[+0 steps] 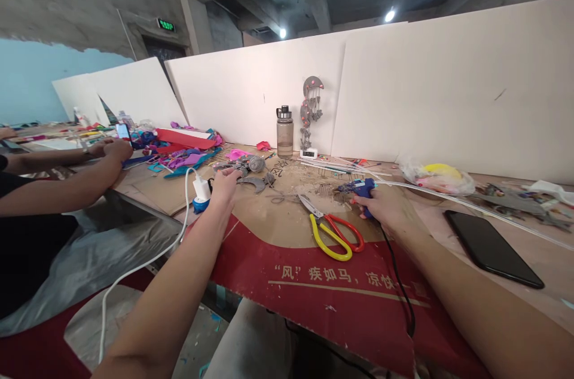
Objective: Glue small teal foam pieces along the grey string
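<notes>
My right hand (pixel 381 202) is wrapped around a blue hot glue gun (pixel 365 189), its nozzle pointing left over the cardboard. A clear glue stick (pixel 417 189) runs out of its back. My left hand (pixel 225 183) is at the near edge of a small pile of grey pieces (pixel 244 165), fingers bent together; what they pinch, if anything, is hidden. A grey crescent (pixel 255 184) lies just right of that hand. Between my hands rest scissors (pixel 334 232) with one yellow and one red handle, blades partly spread.
A bottle (pixel 285 133), a grey moon hanging ornament (pixel 309 110) and a small digital clock (pixel 308 153) stand by the white board. A phone (pixel 493 247) lies right. A white charger (pixel 201 189) with cable sits by my left wrist. A co-worker's hands (pixel 112 150) are at left.
</notes>
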`<state>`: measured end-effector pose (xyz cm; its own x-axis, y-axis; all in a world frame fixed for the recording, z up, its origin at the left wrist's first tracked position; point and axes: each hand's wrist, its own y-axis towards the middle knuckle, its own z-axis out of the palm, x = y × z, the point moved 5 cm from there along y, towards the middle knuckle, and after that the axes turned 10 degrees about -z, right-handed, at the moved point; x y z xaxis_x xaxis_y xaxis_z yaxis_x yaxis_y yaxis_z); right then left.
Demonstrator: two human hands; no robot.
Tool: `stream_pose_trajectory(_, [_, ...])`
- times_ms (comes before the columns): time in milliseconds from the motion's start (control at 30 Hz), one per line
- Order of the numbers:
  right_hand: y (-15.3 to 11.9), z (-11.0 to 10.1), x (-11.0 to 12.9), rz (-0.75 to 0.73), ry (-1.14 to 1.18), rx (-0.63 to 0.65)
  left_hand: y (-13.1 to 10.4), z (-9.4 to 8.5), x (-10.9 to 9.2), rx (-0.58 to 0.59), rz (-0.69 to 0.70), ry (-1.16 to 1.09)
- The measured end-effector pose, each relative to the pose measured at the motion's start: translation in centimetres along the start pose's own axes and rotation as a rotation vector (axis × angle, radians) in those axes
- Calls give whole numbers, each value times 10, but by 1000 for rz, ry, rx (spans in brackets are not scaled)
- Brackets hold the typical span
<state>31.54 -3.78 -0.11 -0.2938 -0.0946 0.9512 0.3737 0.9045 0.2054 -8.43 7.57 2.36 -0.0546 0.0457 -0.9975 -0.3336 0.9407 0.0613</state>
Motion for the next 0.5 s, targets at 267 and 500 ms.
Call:
stream_pose_trajectory(267, [-2,-1,15,-113,70,-5,-60,67,-50,255,223,-68])
stream_pose_trajectory(500, [-13,2,37,-248,132,71,-53,140,-59,483,143,1])
